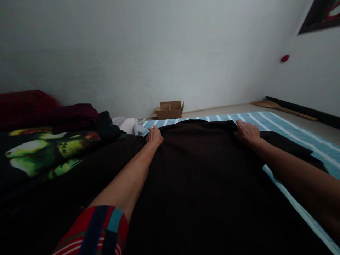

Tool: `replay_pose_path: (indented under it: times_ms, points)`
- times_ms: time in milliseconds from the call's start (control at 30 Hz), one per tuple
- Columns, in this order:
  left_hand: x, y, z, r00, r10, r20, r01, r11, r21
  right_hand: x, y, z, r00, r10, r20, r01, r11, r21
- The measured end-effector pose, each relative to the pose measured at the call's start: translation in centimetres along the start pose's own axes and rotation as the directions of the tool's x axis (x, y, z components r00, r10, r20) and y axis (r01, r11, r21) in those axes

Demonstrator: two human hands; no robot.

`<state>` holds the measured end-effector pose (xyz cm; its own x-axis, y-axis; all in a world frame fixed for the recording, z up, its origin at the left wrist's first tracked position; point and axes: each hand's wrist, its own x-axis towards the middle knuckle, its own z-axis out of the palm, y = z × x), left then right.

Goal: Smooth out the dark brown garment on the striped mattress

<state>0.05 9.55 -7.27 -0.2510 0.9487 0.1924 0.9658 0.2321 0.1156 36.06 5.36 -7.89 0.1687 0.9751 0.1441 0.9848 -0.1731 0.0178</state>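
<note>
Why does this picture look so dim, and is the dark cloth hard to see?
Head view: dim and murky, the dark cloth near-black with folds lost; both hands, left hand and right hand, stay sharp; the wall shades unevenly and lines bend near the edges.

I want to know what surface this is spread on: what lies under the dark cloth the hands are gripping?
A blue striped mat shows past the dark cloth at its far edge and right side. The left hand and right hand grip that far edge. Whatever is under the middle is covered.

Head camera looks low and forward along both arms toward the far wall (pixel 159 53).
</note>
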Motion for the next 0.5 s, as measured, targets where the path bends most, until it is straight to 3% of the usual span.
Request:
replay_pose_path:
  times_ms: [100, 167, 233, 300, 333, 400, 500]
  points:
    - [-2.3, -0.3, -1.7, 0.991, 0.131, 0.015, -0.131, 0.991, 0.003, -2.4, 0.1, -1.9, 0.985, -0.053, -0.163, 0.041, 0.996, -0.077]
    - [-5.1, -1.2, -2.9, 0.966, 0.257, 0.029, -0.257, 0.966, -0.014, -5.5, 0.9, -3.0, 0.973, -0.114, -0.200, 0.104, 0.993, -0.060]
    - [-8.7, -3.1, -3.9, 0.903, 0.428, 0.032, -0.426, 0.903, -0.051, -9.4, 2.4, -3.4, 0.984, -0.096, -0.147, 0.105, 0.993, 0.051]
    - [-13.0, -5.9, -4.7, 0.841, 0.539, 0.034, -0.533, 0.839, -0.114, -13.7, 4.4, -3.0, 0.999, -0.036, -0.011, 0.038, 0.977, 0.208]
    - [-15.2, -7.6, -5.1, 0.837, 0.546, 0.032, -0.537, 0.831, -0.149, -15.8, 5.5, -2.6, 0.998, -0.017, 0.061, -0.002, 0.954, 0.301]
    - [-19.5, -11.0, -5.9, 0.874, 0.483, 0.060, -0.461, 0.862, -0.212, -19.7, 7.4, -1.9, 0.977, 0.001, 0.211, -0.098, 0.888, 0.449]
    - [-25.0, -15.4, -7.2, 0.966, 0.240, 0.099, -0.207, 0.942, -0.266, -24.1, 9.0, -1.5, 0.907, 0.051, 0.418, -0.314, 0.744, 0.590]
